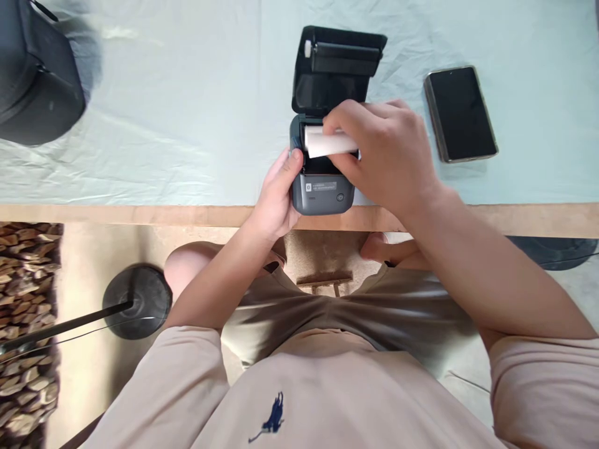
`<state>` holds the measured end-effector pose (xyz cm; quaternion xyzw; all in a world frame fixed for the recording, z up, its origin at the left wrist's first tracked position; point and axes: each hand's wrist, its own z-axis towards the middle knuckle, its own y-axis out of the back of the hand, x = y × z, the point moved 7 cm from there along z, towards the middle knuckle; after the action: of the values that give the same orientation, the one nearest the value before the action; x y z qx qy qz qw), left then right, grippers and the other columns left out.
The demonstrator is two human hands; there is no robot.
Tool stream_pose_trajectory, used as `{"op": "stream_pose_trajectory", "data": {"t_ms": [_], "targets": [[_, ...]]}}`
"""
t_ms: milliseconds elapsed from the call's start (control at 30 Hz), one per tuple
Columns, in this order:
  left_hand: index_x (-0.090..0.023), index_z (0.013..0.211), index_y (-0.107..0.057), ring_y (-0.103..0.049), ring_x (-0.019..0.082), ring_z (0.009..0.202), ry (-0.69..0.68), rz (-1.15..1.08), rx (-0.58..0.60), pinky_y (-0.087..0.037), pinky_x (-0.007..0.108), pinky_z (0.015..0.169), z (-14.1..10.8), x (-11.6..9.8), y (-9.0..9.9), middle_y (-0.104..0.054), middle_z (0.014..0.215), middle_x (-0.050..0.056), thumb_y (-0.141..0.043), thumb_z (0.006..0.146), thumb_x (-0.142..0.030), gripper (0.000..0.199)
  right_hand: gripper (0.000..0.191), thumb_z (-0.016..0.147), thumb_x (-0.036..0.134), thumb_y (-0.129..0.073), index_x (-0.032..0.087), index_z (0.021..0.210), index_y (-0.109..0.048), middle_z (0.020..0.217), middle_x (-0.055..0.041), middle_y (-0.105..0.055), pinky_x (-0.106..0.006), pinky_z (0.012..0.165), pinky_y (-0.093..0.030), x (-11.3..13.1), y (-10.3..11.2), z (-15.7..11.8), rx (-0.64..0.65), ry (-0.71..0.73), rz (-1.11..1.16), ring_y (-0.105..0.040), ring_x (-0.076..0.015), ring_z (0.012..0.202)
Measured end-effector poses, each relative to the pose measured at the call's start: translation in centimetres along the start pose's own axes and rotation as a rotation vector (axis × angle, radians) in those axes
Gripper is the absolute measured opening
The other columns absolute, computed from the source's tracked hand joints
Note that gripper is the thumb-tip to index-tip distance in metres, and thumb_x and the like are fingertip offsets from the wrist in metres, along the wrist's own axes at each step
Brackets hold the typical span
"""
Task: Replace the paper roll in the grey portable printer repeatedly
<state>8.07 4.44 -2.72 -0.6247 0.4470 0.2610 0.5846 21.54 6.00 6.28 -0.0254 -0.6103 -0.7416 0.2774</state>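
Note:
A small dark grey label printer (322, 196) stands at the table's front edge, its black lid (337, 68) swung up and back. My left hand (279, 193) wraps round the printer's left side, thumb on the rim. Between the thumb and fingers of my right hand (386, 149) is a white paper roll (327, 143), at the printer's open bay. Part of the roll and the bay's right side are hidden behind that hand. Whether the roll touches the bay floor I cannot tell.
A smartphone (461, 115) lies on a box-like object at the right. At the far left stands a dark zipped case (40, 81). Pale cloth covers the table (187, 125), with a bare wooden front edge (140, 214). A round black stand base (135, 305) is on the floor.

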Motion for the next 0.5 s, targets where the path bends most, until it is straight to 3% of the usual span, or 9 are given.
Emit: {"op": "stream_pose_trajectory", "data": {"t_ms": [33,200,300,367,433,500], "targets": [[-0.022,0.106,-0.075,-0.067,0.032,0.149,0.008,0.000,-0.011,-0.062,0.045,0.118,0.0,0.0,0.0,-0.082,0.108,0.005,-0.058,0.109,-0.048,0.031,0.010,0.096,0.020,-0.058,0.028,0.091,-0.059,0.092,-0.0044,-0.076,-0.050,0.098,-0.048,0.1,0.0,-0.1,-0.007,0.013,0.020,-0.073,-0.0321,0.094],[-0.022,0.102,-0.073,-0.068,0.034,0.147,0.025,-0.044,-0.024,-0.065,0.046,0.114,0.3,-0.3,0.3,-0.082,0.102,0.008,-0.055,0.106,-0.056,0.039,0.030,0.111,0.038,-0.049,0.028,0.084,-0.059,0.094,-0.0026,-0.080,-0.049,0.101,-0.050,1.6,-0.2,-1.4,-0.079,0.226,0.089,-0.076,-0.0292,0.109],[-0.022,0.103,-0.072,-0.071,0.036,0.142,-0.001,-0.033,0.018,-0.067,0.044,0.108,0.3,-0.5,0.5,-0.081,0.103,0.007,-0.073,0.094,-0.053,0.032,0.020,0.107,0.037,-0.060,0.028,0.090,-0.065,0.102,-0.0002,-0.083,-0.050,0.100,-0.050,2.1,0.0,-2.2,-0.146,0.355,0.150,-0.078,-0.0295,0.115],[-0.023,0.103,-0.071,-0.074,0.037,0.137,0.009,0.006,0.038,-0.069,0.042,0.103,0.2,-0.4,0.6,-0.081,0.103,0.005,-0.084,0.084,-0.044,0.032,0.019,0.104,0.038,-0.064,0.027,0.089,-0.066,0.097,0.0001,-0.083,-0.050,0.097,-0.053,1.9,0.8,-2.3,-0.231,0.403,0.235,-0.079,-0.0290,0.108],[-0.024,0.107,-0.070,-0.073,0.039,0.138,0.013,0.035,0.055,-0.069,0.044,0.104,0.1,-0.3,0.7,-0.082,0.107,0.005,-0.090,0.077,-0.039,0.040,0.018,0.104,0.036,-0.061,0.028,0.088,-0.063,0.093,-0.0019,-0.079,-0.048,0.092,-0.055,1.3,2.2,-2.1,-0.330,0.378,0.332,-0.076,-0.0270,0.101],[-0.026,0.115,-0.068,-0.069,0.040,0.143,-0.007,0.055,0.064,-0.067,0.049,0.109,0.0,-0.3,0.6,-0.082,0.112,0.006,-0.094,0.072,-0.038,0.052,0.004,0.099,0.031,-0.061,0.029,0.099,-0.063,0.109,-0.0059,-0.076,-0.045,0.092,-0.057,0.1,3.3,-1.6,-0.389,0.271,0.424,-0.072,-0.0269,0.110]]}}
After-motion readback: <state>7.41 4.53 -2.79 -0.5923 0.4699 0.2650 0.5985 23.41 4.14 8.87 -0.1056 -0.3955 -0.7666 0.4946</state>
